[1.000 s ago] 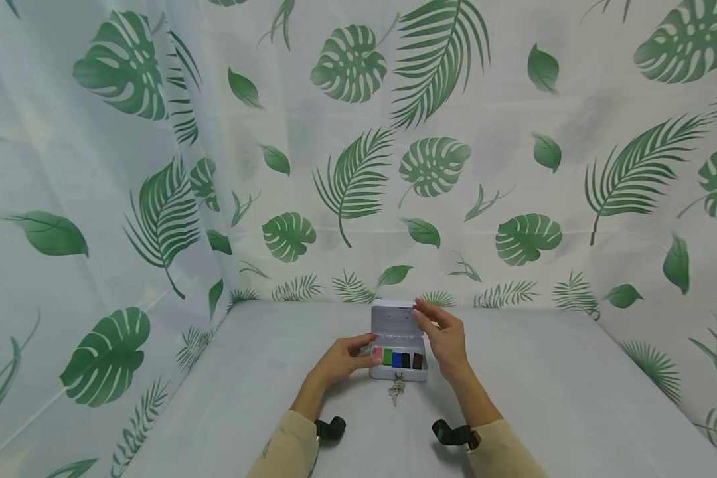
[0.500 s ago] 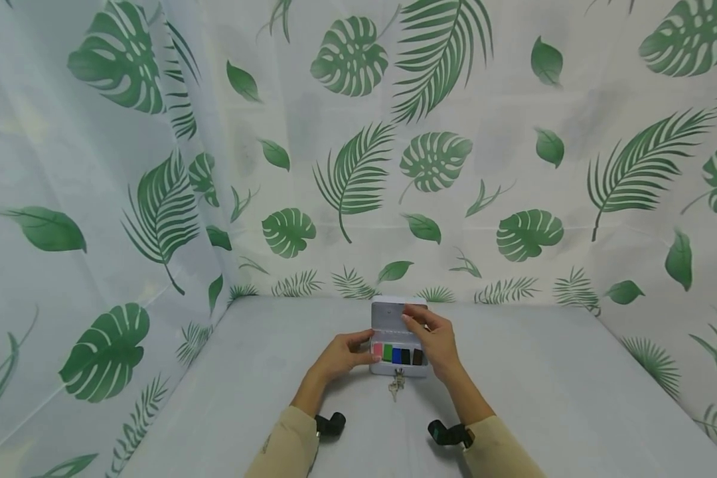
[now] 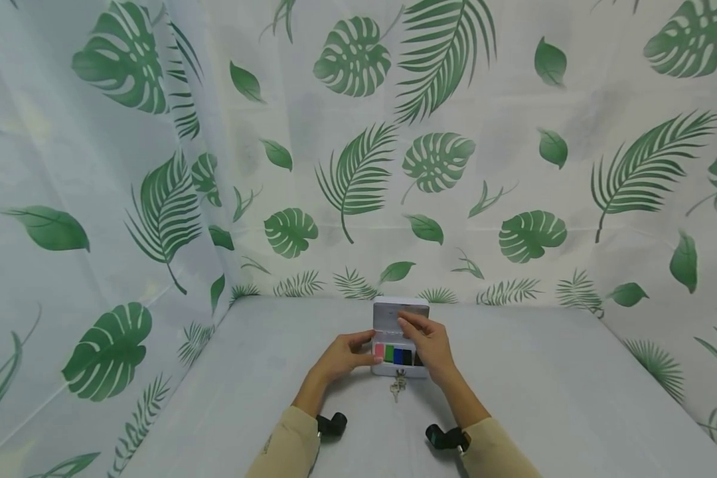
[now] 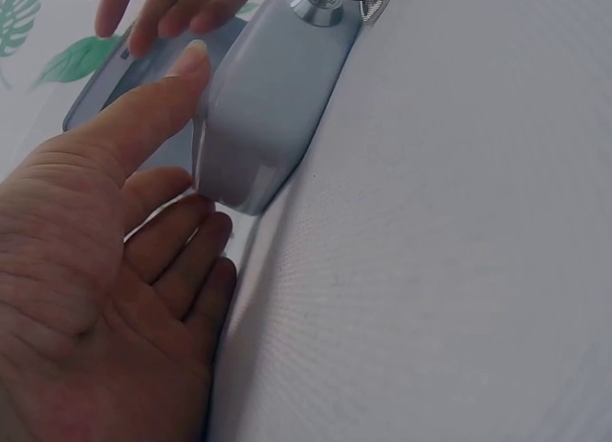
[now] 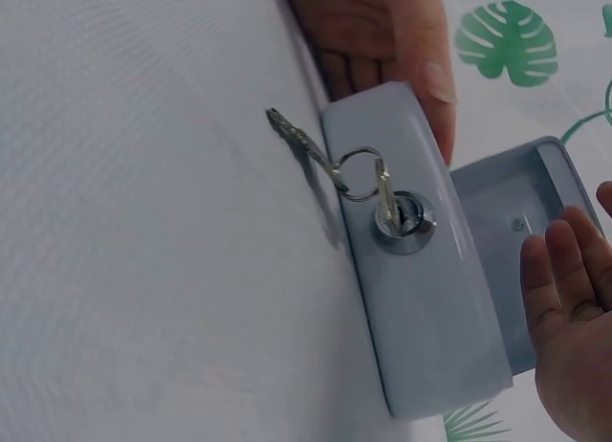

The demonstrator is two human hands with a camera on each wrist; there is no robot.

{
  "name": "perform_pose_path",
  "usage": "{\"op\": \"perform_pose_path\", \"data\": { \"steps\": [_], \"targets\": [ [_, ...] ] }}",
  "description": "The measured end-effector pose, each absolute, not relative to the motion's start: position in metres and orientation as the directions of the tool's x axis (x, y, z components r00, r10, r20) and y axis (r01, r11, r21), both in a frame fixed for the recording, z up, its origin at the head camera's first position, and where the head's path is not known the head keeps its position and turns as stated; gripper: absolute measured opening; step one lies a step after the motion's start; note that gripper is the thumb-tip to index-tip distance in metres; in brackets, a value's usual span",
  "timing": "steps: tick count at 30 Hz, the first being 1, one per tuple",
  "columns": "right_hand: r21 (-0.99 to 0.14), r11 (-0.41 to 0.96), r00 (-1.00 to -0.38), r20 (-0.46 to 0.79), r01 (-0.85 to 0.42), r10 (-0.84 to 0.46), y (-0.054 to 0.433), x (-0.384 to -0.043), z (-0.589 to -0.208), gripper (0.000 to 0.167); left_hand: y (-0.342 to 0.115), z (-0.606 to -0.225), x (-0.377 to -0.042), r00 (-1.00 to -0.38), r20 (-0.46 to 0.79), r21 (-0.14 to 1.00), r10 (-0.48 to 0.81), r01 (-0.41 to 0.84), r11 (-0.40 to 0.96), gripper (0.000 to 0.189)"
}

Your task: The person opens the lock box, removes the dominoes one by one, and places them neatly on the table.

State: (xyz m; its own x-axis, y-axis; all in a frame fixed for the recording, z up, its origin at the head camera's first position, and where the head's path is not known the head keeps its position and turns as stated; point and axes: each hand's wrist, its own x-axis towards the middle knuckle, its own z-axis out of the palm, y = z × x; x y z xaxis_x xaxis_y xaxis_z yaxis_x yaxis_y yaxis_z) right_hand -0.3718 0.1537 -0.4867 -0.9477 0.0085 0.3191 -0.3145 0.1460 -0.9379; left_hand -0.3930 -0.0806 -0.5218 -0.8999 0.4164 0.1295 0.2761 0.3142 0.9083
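L hand (image 3: 340,356) grips box (image 3: 384,370) end, R hand (image 3: 433,345) hovers nr lid (image 3: 385,317).

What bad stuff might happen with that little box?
The open lid might fall shut and pinch the left hand, whose thumb is at the edge of the box. It might also bump the right hand.

The key sticking out of the lock might get knocked.

Looks like a little curtained-off booth — leaf-print sheeting (image 3: 358,262) behind and beside a white-topped table (image 3: 227,372) — can't tell if it's home or lab.
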Motion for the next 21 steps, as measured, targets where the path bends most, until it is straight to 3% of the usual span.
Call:
{"op": "perform_pose_path", "data": {
  "steps": [13,21],
  "targets": [
    [-0.937,0.215,-0.961,0.274,-0.276,-0.039,0.147,-0.374,-0.496,0.036,-0.082,-0.52,-0.391,-0.886,0.145,0.909,0.44,0.295,0.294,0.072],
    [-0.927,0.264,-0.964,0.246,-0.266,-0.106,0.144,-0.36,-0.467,0.036,-0.081,-0.52,-0.392,-0.886,0.143,0.916,0.442,0.287,0.279,0.073]
  ]
}}
